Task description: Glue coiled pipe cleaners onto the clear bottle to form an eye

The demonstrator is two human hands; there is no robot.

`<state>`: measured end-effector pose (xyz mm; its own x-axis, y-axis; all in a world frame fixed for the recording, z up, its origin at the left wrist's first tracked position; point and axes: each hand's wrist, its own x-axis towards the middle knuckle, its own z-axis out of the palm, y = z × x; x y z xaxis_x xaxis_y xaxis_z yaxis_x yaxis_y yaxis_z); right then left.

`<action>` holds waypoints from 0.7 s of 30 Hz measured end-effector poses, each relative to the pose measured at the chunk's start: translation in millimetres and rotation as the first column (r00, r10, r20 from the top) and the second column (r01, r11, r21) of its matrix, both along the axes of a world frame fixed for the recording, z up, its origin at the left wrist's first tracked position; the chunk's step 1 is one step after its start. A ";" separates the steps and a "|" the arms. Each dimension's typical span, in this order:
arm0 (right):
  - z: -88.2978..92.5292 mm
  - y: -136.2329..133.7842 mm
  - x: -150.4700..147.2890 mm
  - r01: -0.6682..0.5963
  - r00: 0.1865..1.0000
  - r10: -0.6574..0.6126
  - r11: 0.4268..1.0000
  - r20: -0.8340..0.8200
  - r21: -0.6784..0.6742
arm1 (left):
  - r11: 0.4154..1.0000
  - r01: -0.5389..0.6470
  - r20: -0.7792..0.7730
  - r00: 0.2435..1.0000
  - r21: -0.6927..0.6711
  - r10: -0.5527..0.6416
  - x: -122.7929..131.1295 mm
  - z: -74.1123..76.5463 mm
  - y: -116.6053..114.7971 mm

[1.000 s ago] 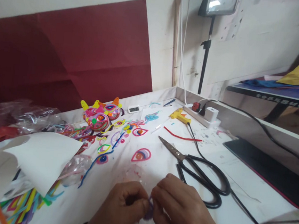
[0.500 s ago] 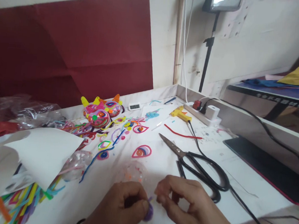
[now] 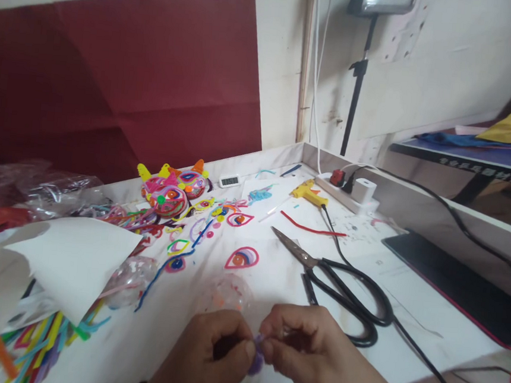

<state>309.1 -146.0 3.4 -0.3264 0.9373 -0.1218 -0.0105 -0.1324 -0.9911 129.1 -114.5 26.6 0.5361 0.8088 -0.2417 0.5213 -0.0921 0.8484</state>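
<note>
A purple pipe cleaner (image 3: 256, 363), bent into a small rounded shape, is pinched between the thumb and forefinger of my left hand (image 3: 208, 354). My right hand (image 3: 306, 354) is closed at the piece's upper end, thumb and forefinger pressed together on it. Fingers cover part of the pipe cleaner. Just beyond my hands sits a clear plastic ball (image 3: 225, 293) with orange and red bits showing. An eye shape (image 3: 242, 258) with a pink outline and orange centre lies farther out. Large black-handled scissors (image 3: 341, 282) rest to the right of my right hand.
Loose pipe cleaners (image 3: 40, 345) and white paper (image 3: 80, 253) cover the left side. Two decorated animal heads (image 3: 169, 199) stand at the back. A yellow glue gun (image 3: 309, 193), a power strip (image 3: 348, 196), a red strip (image 3: 310, 227) and a black tablet-like slab (image 3: 457, 286) lie to the right, with cables trailing.
My right hand has moved left to meet my left hand, and its fingers have closed on the purple pipe cleaner's end. The left hand keeps its pinch.
</note>
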 end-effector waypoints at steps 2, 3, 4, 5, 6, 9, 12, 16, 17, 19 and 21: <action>-2.7 0.0 -1.0 0.004 0.996 -0.007 0.999 -0.084 -0.041 | 0.999 -0.008 0.032 0.999 -0.044 0.009 1.2 0.6 0.1; -4.1 0.0 -1.4 0.011 0.995 -0.015 0.999 -0.100 -0.039 | 0.998 -0.016 0.048 0.999 -0.065 0.019 2.2 1.3 -0.1; -5.7 -0.2 -1.7 0.017 0.994 -0.020 0.999 -0.109 -0.030 | 0.996 -0.027 0.065 0.997 -0.085 0.033 3.4 2.0 -0.4; -7.3 -0.6 -2.0 0.023 0.993 -0.025 1.000 -0.113 -0.018 | 0.993 -0.041 0.087 0.995 -0.111 0.051 4.7 2.4 -0.7; -9.0 -1.1 -2.3 0.033 0.993 -0.033 0.999 -0.109 0.002 | 0.988 -0.054 0.112 0.991 -0.142 0.070 6.1 2.4 -1.0; -12.9 -4.2 -2.9 0.130 0.991 -0.132 0.973 -0.006 0.193 | 0.965 -0.067 0.173 0.978 -0.252 0.113 10.1 -0.4 -1.8; -14.1 -8.4 -1.8 0.159 0.951 -0.277 0.817 0.136 0.554 | 0.945 -0.086 0.177 0.973 -0.315 0.147 13.9 -4.4 -3.1; -15.1 -10.5 1.2 0.035 0.895 -0.391 0.544 0.217 0.838 | 0.928 -0.126 0.166 0.967 -0.351 0.194 18.2 -6.0 -7.3; -15.9 -10.4 1.6 0.019 0.878 -0.429 0.478 0.214 0.878 | 0.926 -0.134 0.173 0.963 -0.353 0.206 18.9 -6.2 -8.4; -17.6 -10.1 2.2 -0.004 0.845 -0.496 0.369 0.201 0.929 | 0.922 -0.148 0.184 0.957 -0.357 0.225 19.8 -7.2 -9.9; -18.2 -10.5 2.6 -0.055 0.816 -0.538 0.294 0.212 0.954 | 0.918 -0.153 0.180 0.956 -0.367 0.231 19.8 -9.1 -10.8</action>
<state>311.7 -156.5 -14.8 -0.2475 0.5470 0.7997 0.5694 0.7499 -0.3368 148.8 -125.3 17.5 0.4495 0.7881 -0.4206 0.3006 0.3099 0.9020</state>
